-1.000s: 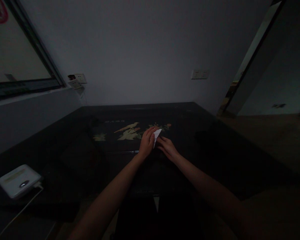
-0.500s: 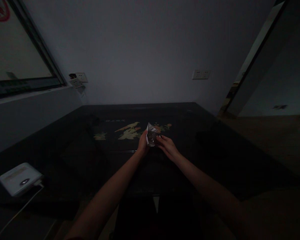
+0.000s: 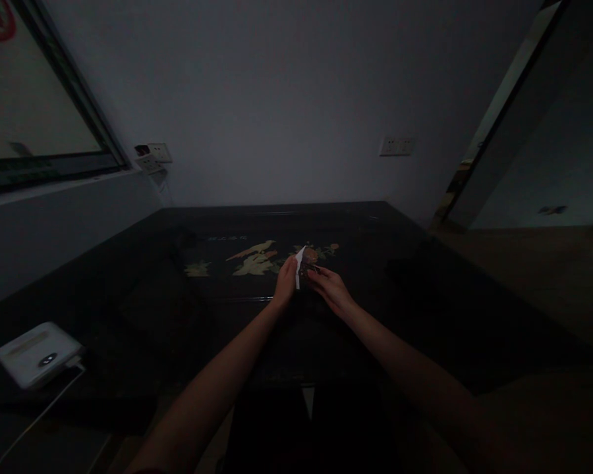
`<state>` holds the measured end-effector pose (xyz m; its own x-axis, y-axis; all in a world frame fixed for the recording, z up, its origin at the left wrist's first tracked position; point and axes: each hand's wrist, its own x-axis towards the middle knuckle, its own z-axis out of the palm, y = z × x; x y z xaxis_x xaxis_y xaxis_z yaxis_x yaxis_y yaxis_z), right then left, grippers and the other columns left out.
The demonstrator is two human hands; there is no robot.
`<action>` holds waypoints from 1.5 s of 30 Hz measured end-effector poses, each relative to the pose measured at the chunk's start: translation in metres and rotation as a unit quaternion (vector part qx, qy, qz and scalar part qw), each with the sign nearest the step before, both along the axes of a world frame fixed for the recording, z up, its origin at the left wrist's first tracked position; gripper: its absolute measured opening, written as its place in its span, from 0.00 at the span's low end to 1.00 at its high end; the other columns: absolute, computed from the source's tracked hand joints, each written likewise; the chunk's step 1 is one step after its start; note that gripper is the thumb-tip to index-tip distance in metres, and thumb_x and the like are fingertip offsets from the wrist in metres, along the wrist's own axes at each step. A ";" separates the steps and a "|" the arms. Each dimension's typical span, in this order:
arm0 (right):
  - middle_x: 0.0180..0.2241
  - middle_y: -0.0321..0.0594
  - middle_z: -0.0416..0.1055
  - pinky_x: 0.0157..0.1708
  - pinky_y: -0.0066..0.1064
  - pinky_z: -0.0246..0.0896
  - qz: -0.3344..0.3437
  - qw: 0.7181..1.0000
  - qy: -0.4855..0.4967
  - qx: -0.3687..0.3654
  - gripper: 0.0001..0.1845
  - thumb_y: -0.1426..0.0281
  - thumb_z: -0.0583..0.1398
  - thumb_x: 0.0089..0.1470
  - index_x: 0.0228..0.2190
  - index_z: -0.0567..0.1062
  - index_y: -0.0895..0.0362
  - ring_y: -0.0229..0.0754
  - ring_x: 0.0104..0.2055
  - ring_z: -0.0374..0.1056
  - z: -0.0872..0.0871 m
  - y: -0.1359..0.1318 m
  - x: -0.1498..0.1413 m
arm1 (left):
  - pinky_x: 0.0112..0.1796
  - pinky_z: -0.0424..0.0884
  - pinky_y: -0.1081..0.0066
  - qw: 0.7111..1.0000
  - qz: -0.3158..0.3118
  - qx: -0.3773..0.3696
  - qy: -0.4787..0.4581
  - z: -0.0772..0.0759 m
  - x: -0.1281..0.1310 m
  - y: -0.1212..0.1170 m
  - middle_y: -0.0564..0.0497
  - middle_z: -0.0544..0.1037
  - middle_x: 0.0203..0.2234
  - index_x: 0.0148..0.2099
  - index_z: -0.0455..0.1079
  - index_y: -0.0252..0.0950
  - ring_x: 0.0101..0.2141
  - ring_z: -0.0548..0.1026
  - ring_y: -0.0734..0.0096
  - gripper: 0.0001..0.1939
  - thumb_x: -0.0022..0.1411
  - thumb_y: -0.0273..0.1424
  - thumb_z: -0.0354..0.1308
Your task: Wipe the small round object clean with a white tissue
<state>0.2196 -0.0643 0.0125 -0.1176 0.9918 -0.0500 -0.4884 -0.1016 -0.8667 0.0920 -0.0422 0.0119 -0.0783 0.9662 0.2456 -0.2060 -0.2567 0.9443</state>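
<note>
Above the dark table, my left hand (image 3: 285,280) is closed on a piece of white paper (image 3: 299,268), seen nearly edge-on with a pointed top corner. My right hand (image 3: 330,287) pinches a small, dark, shiny see-through thing (image 3: 306,270) close beside the paper. Dim light and the fingers hide its exact kind. Paper and shiny thing are side by side; whether they touch I cannot tell.
The dark glossy table (image 3: 247,336) bears a bird-and-flower picture (image 3: 254,259). At the left edge sits a white box-shaped device (image 3: 39,352) with a cable (image 3: 44,411). Wall sockets (image 3: 396,146) are on the back wall (image 3: 277,118); a window (image 3: 34,99) is at left.
The white paper has turned from facing me to nearly edge-on. The shiny thing, broad and clear before, now shows smaller and darker by my right fingers. Both hands stay about in place.
</note>
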 end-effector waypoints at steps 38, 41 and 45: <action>0.35 0.40 0.78 0.42 0.33 0.68 -0.013 1.000 -0.013 0.012 0.21 0.61 0.73 0.34 0.32 0.78 0.57 0.41 0.38 0.73 0.003 -0.003 -0.001 | 0.43 0.71 0.67 0.973 -0.028 -0.144 -0.180 -0.004 0.008 0.004 0.47 0.79 0.32 0.38 0.73 0.33 0.34 0.77 0.67 0.18 0.63 0.42 0.51; 0.34 0.39 0.78 0.43 0.33 0.68 -0.021 1.000 -0.012 0.004 0.20 0.62 0.73 0.34 0.31 0.78 0.57 0.41 0.37 0.73 0.003 -0.003 -0.001 | 0.42 0.70 0.68 0.990 -0.001 -0.089 -0.109 0.000 0.007 0.000 0.48 0.79 0.32 0.37 0.73 0.34 0.34 0.76 0.67 0.16 0.63 0.42 0.53; 0.33 0.38 0.78 0.43 0.33 0.68 -0.016 1.000 -0.014 -0.004 0.20 0.62 0.73 0.33 0.30 0.77 0.56 0.40 0.36 0.73 0.004 -0.004 -0.001 | 0.40 0.69 0.70 0.999 0.023 -0.030 -0.031 0.008 0.005 -0.010 0.50 0.77 0.31 0.37 0.72 0.35 0.35 0.73 0.67 0.13 0.62 0.39 0.55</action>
<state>0.2184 -0.0683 0.0165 -0.0852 0.9945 -0.0603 -0.4665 -0.0932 -0.8796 0.0974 -0.0521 0.0201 -0.1357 0.9743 0.1797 -0.2537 -0.2095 0.9443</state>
